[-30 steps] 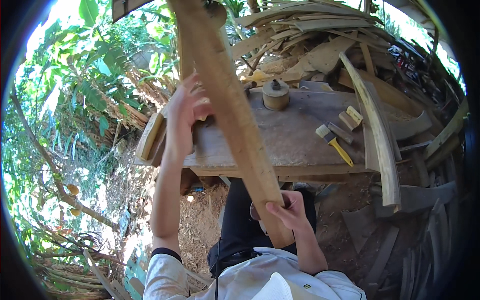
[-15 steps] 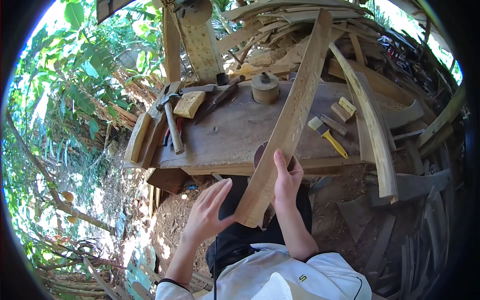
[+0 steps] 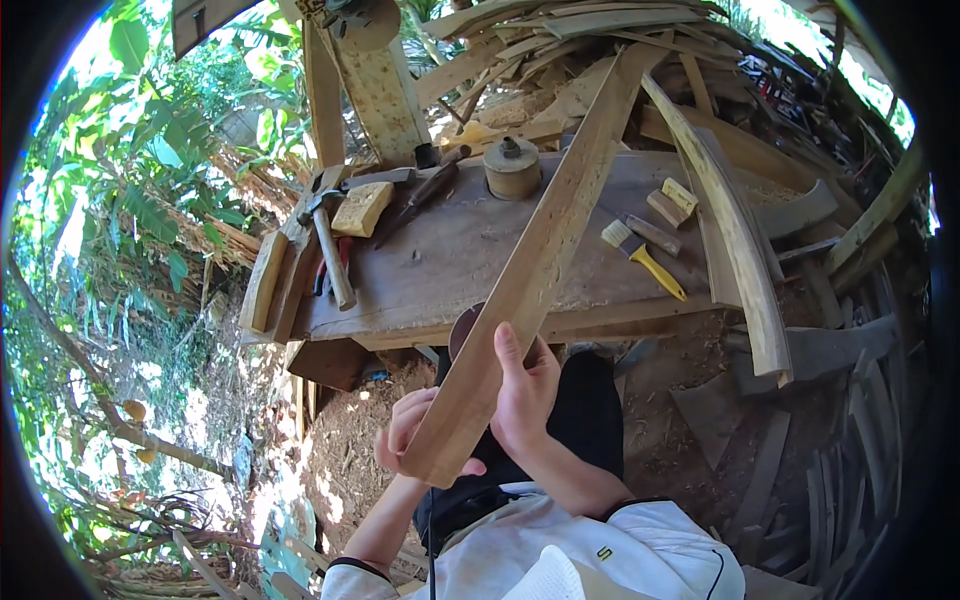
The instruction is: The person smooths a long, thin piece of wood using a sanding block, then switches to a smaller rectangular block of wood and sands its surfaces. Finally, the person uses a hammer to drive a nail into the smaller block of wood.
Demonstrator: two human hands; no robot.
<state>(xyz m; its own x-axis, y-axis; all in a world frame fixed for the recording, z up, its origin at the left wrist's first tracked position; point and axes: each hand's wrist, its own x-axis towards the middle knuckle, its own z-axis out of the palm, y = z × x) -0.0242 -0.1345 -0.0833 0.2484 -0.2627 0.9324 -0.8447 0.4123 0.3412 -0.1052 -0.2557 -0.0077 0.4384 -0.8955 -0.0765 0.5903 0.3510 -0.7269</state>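
Note:
My right hand (image 3: pixel 525 390) grips a long flat wooden board (image 3: pixel 545 270) that slants up toward the back right, thumb on its face. A dark round disc (image 3: pixel 463 323) shows behind the board beside that hand; whether I hold it too is unclear. Around the board's lower end, my left hand (image 3: pixel 410 435) has its fingers curled at the left edge, partly hidden behind the wood. On the wooden bench (image 3: pixel 420 280) beyond lie a hammer (image 3: pixel 330 255), a wood block (image 3: pixel 362 208), a yellow-handled brush (image 3: pixel 650 270) and a cylindrical tin (image 3: pixel 512 172).
A long curved pale piece (image 3: pixel 730 220) overhangs the bench's right end. Wood offcuts pile (image 3: pixel 550 30) at the back and lie on the ground (image 3: pixel 330 440) at right. A rusty post (image 3: pixel 375 95) stands behind the bench; leafy plants fill the left.
The board has swung from upright-left to slanting right and dropped slightly leftward with my right hand. My left hand came down from high on the left and closed around its lower end.

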